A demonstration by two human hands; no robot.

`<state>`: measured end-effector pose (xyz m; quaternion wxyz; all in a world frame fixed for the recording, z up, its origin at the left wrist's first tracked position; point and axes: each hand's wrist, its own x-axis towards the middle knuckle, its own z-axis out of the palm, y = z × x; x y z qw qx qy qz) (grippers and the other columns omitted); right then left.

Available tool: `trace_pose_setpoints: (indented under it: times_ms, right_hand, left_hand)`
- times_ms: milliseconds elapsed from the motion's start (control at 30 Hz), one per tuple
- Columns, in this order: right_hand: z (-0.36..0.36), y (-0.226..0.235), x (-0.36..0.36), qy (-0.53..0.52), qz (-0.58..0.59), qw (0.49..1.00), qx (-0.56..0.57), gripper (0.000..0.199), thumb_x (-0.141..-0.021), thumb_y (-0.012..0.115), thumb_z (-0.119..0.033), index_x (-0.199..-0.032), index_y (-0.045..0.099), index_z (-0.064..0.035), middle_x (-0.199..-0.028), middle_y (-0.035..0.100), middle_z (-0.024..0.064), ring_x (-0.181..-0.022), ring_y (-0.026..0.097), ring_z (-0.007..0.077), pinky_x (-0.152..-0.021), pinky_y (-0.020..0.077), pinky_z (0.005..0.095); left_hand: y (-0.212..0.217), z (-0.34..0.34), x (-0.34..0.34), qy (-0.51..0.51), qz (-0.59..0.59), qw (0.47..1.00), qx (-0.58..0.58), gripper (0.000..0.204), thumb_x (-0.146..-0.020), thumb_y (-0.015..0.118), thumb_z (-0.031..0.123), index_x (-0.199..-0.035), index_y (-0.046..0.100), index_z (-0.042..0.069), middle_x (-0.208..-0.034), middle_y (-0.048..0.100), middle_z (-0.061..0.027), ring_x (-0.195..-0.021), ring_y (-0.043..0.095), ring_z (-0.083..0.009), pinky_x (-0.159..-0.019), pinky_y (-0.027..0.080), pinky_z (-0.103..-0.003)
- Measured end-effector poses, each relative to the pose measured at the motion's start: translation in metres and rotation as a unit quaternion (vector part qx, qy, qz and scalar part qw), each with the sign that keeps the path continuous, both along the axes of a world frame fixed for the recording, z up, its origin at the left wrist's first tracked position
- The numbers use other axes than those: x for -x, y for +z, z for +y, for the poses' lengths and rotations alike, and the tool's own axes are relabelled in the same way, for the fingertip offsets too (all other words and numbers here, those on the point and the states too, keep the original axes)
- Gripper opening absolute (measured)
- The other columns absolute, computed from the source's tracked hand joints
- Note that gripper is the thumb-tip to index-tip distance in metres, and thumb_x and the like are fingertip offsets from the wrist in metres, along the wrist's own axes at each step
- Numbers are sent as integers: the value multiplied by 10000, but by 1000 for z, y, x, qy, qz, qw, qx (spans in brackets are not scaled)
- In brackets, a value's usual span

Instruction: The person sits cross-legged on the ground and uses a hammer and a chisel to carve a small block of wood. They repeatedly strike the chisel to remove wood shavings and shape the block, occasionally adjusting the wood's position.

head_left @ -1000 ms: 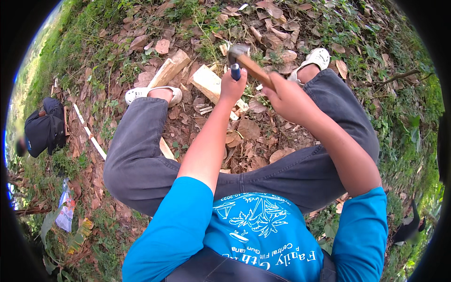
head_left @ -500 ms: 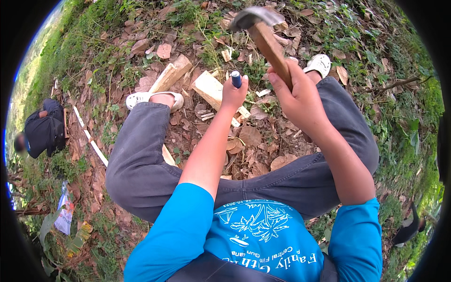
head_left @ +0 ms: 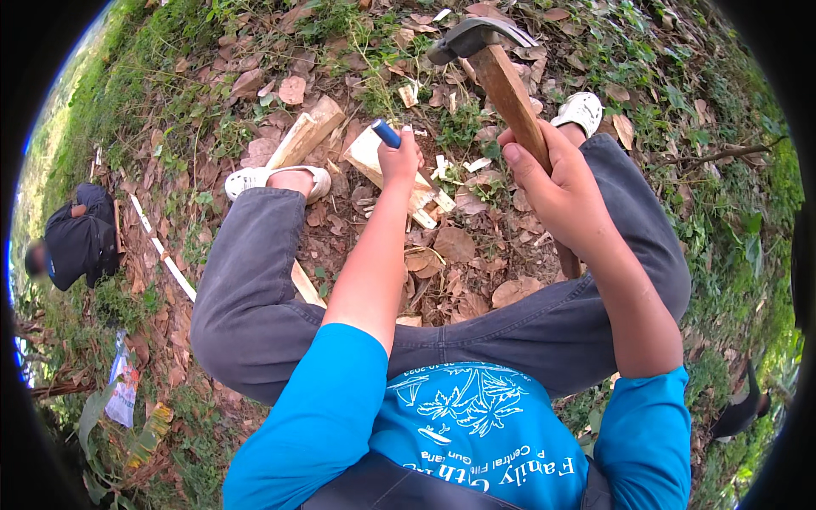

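My left hand [head_left: 403, 161] is wrapped around a blue-handled chisel [head_left: 385, 133], held tilted over a pale wooden block [head_left: 363, 155] on the ground between my feet. The chisel's blade is hidden behind my hand and the wood. In my right hand [head_left: 561, 189] is a claw hammer [head_left: 514, 95], gripped by its wooden handle. Its dark metal head is raised, up and to the right of the chisel, apart from it. Pale wood chips [head_left: 444, 167] lie beside the block's right side.
A split log piece [head_left: 308, 132] lies by my left shoe [head_left: 276, 181]; my right shoe [head_left: 580, 115] is beyond the hammer hand. Dry leaves and grass cover the ground. A long pale stick [head_left: 161, 248] lies at left, near a crouching person [head_left: 83, 234]. Another person [head_left: 741, 415] is at far right.
The chisel has moved left, and its handle top now leans to the left. The hammer has shifted slightly right and down, still raised. The block's near end shows more plainly.
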<state>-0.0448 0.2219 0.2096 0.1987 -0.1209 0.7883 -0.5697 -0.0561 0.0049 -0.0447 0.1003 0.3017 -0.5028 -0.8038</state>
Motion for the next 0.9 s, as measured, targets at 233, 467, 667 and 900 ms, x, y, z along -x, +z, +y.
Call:
trace_pose_setpoints:
  times_ms: [233,467,667,900]
  right_hand:
    - [15,-10,0,0,-91,996,7,246,-1057,600,-242,-1192,584,-37,-768,482,-61,-607,428,20,-523,359,215]
    - [18,4,-3,21,-99,995,9,277,-1040,612,-248,-1179,621,-9,-860,593,2,-763,535,74,-685,456,274]
    - [22,-7,-10,35,-52,998,18,290,-1037,612,-244,-1191,618,2,-956,644,55,-875,586,100,-781,487,293]
    - [26,-8,-12,41,-76,996,6,286,-1037,607,-238,-1198,616,-1,-956,657,55,-872,588,94,-785,488,292]
  left_hand:
    - [15,-1,-13,5,25,997,-68,310,-1030,589,160,-794,391,131,-578,391,26,-447,398,-103,-459,362,-289]
    - [41,-4,-4,-35,99,994,35,336,-1016,671,256,-798,459,113,-584,432,36,-467,400,-75,-457,367,-269]
    - [29,17,-18,-27,76,991,108,375,-1008,691,351,-793,519,97,-596,515,20,-484,482,-77,-458,390,-251]
    - [22,22,-12,-67,108,970,209,398,-1030,662,337,-778,460,105,-595,461,33,-503,441,-72,-489,397,-258]
